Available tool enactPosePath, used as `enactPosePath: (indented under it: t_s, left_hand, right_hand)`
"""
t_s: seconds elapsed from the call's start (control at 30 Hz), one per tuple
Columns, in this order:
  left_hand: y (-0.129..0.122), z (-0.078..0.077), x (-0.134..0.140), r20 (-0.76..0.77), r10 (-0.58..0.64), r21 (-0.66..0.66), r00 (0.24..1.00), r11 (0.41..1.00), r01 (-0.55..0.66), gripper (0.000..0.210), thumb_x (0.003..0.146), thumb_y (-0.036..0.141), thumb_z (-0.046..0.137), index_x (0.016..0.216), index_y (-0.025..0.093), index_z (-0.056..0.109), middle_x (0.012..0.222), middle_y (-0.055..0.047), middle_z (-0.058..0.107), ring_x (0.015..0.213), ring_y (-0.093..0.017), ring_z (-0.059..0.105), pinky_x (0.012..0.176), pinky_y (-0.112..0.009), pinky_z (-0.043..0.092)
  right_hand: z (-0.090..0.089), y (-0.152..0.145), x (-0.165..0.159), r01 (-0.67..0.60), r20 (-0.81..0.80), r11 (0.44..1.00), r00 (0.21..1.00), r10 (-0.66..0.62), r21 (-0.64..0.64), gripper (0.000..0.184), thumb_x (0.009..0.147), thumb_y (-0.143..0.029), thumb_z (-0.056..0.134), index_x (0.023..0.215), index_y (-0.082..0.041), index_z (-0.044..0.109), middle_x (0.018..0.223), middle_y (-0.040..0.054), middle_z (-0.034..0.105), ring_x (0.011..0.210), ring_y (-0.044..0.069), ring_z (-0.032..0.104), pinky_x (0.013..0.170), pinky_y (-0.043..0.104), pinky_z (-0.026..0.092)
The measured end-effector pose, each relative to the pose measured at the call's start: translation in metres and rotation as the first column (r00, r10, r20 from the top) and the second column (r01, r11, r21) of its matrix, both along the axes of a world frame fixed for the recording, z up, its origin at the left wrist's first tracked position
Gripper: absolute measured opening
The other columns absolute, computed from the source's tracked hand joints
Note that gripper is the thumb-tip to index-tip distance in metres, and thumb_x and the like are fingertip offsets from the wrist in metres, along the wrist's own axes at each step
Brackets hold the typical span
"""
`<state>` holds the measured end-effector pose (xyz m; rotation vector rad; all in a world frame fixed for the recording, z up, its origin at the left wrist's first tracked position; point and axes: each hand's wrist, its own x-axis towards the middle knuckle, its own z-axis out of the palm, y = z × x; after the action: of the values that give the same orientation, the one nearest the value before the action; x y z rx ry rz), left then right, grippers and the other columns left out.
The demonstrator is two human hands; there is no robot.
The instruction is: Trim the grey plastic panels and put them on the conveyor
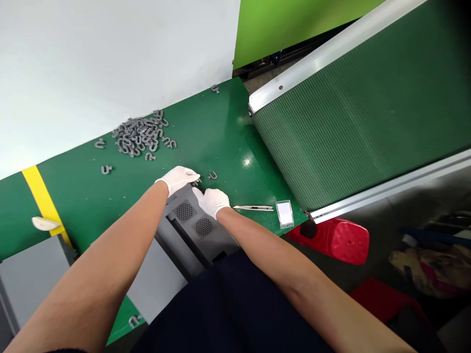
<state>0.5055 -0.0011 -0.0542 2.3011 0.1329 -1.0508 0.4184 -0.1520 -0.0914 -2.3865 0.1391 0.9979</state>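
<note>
A grey plastic housing point(217, 240) with two mesh grilles lies against the front of my dark clothing. At its far end, my left hand point(178, 179), in a white glove, has its fingertips closed on a small grey U-shaped clip point(196, 182), partly hidden. My right hand point(212, 202), also white-gloved, is curled at the housing's far right corner, its thumb towards the clip. A small dark red spot shows between the hands; what the right fingers hold is hidden. Just beyond them lies a loose U-shaped clip point(212, 175).
A pile of grey clips point(142, 135) sits on the green table point(198, 132). Right of my hands lie a slim cutter knife point(254, 208) and a small clear box point(284, 214). A conveyor belt point(353, 117) borders the right; a red stool point(349, 241) stands below. Grey panels point(33, 279) lie left.
</note>
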Motion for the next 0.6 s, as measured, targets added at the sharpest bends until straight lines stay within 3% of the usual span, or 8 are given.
enactPosePath:
  t_s: [0.2, 0.4, 0.6]
  left_hand:
    - [0.007, 0.004, -0.003, 0.009, -0.013, -0.065, 1.0, 0.998, 0.014, 0.043, 0.079, 0.058, 0.068, 0.102, 0.024, 0.081, 0.11, -0.003, 0.081, 0.103, -0.025, 0.069, 0.088, -0.03, 0.054]
    - [0.009, -0.008, -0.002, 0.013, -0.037, -0.063, 0.999, 0.997, 0.038, 0.045, 0.081, 0.061, 0.065, 0.102, 0.024, 0.081, 0.11, -0.003, 0.081, 0.103, -0.026, 0.069, 0.085, -0.031, 0.054]
    - [0.007, -0.018, 0.0, 0.032, -0.04, -0.051, 0.999, 0.998, 0.042, 0.045, 0.076, 0.063, 0.065, 0.092, 0.024, 0.081, 0.1, -0.004, 0.081, 0.09, -0.025, 0.068, 0.081, -0.034, 0.054]
  right_hand:
    - [0.002, 0.003, 0.001, 0.032, -0.001, 0.999, 0.999, -0.032, -0.019, 0.094, 0.095, -0.083, 0.017, 0.112, -0.01, 0.074, 0.108, 0.0254, 0.077, 0.104, 0.036, 0.074, 0.094, 0.048, 0.054]
    - [0.001, 0.004, 0.001, 0.026, -0.01, 1.0, 1.0, -0.026, -0.016, 0.096, 0.095, -0.083, 0.015, 0.112, -0.01, 0.075, 0.106, 0.0252, 0.077, 0.103, 0.037, 0.074, 0.094, 0.049, 0.055]
    - [-0.003, 0.001, 0.001, -0.007, -0.002, 1.0, 1.0, 0.007, -0.003, 0.096, 0.095, -0.083, 0.014, 0.101, -0.014, 0.08, 0.099, 0.0234, 0.078, 0.1, 0.036, 0.074, 0.094, 0.046, 0.055]
